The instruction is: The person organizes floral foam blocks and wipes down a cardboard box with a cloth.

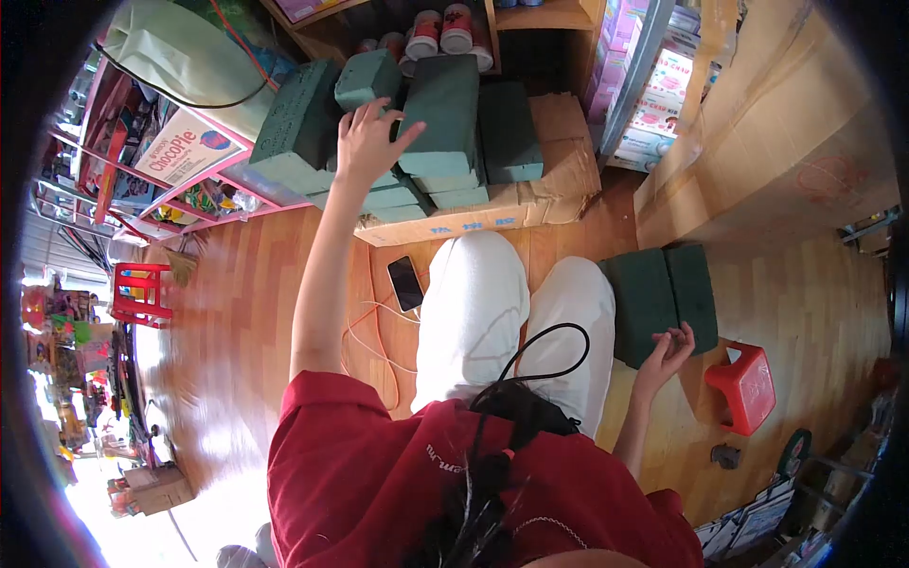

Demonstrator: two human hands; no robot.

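Dark green blocks that look like floral foam [440, 114] are stacked ahead of me on a flattened cardboard box [568, 142]. My left hand [367, 142] reaches over the stack with its fingers spread, its fingertips right at a small green block [367, 79]. To its left stands a longer block [298, 114] with small holes along its top. My right hand [670, 350] is low on the right, fingers loosely apart and holding nothing. It overlaps the near edge of two more green blocks [644, 298] that stand side by side on the floor.
A phone [405, 284] with cables lies on the wooden floor by my knees. A red stool [743, 388] is at the right, another red stool [142, 293] at the far left. A big cardboard box [767, 142] and shelves with pink-framed sides [227, 170] border the space.
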